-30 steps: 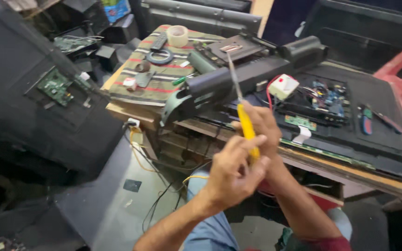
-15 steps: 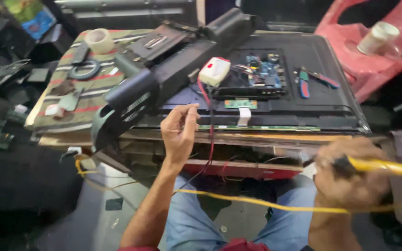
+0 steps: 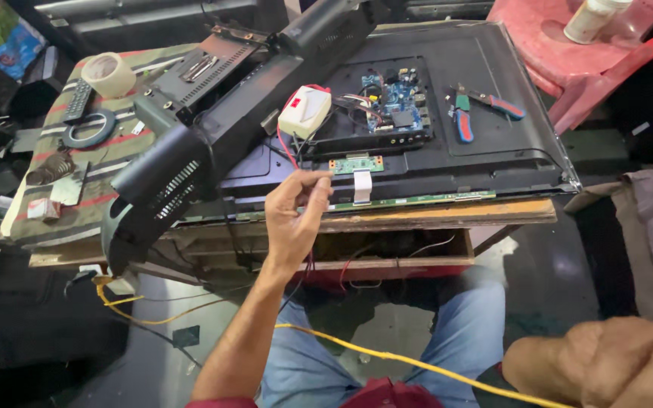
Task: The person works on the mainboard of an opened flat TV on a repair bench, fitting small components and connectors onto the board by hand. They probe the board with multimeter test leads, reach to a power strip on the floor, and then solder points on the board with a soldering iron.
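In the head view, the left hand (image 3: 292, 219) is raised in front of the wooden workbench (image 3: 447, 215), fingers loosely curled and thumb near the fingertips, pinching or just brushing the thin red wire (image 3: 287, 147) that runs up to the white plastic box (image 3: 305, 112); I cannot tell whether the grip is firm. Half a second ago this hand was flatter and a little lower, so it has closed toward the wire.

The right hand (image 3: 606, 363), at the lower right edge and well apart from the left, is balled into a fist. The yellow-handled tool it gripped a moment ago is now out of frame; only the yellow cable (image 3: 387, 355) trails from it across the lap.

Beyond the left hand lies the opened flat-screen television (image 3: 485, 159), back up, its blue circuit board (image 3: 391, 106) exposed. Right of that board rest the red-and-blue pliers (image 3: 485, 106). Left of the hand, a black plastic stand (image 3: 190, 159) leans over the set.
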`<action>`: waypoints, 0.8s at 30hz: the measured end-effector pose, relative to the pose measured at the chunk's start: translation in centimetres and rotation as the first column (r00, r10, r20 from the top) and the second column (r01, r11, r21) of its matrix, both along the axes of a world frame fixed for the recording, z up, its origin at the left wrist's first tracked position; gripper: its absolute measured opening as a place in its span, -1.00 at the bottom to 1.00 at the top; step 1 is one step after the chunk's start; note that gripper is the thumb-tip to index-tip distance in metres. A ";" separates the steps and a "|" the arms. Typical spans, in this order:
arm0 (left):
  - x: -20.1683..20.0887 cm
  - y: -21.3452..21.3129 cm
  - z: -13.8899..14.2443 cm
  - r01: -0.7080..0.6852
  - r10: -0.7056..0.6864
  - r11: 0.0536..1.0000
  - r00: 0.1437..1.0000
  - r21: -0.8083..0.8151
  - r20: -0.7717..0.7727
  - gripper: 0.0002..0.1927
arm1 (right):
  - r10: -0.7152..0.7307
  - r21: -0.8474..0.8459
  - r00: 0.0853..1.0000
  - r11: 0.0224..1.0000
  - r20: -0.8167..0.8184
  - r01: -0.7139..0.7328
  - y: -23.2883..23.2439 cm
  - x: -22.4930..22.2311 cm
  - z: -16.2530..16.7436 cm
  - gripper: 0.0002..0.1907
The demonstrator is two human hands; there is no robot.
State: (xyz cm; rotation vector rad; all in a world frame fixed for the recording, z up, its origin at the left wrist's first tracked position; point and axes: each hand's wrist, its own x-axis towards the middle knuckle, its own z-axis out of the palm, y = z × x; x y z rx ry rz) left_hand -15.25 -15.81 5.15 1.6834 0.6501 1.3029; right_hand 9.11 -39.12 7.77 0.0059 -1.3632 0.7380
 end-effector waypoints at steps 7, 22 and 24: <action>-0.6 -3.9 0.2 0.344 -0.294 0.926 0.915 -0.154 0.274 -0.84 | -0.494 -0.448 0.738 0.847 -0.460 0.288 0.8 0.7 -3.9 -0.63; 1.5 -6.3 -2.2 0.566 -0.378 0.687 0.814 -0.456 0.441 -0.80 | -0.435 -0.780 0.706 0.566 -0.559 -0.268 7.3 -1.2 -12.8 -0.63; 2.2 -5.1 -2.0 0.557 -0.355 0.669 0.821 -0.492 0.447 -0.80 | -0.405 -0.749 0.753 0.640 -0.519 -0.173 8.1 -0.4 -12.9 -0.66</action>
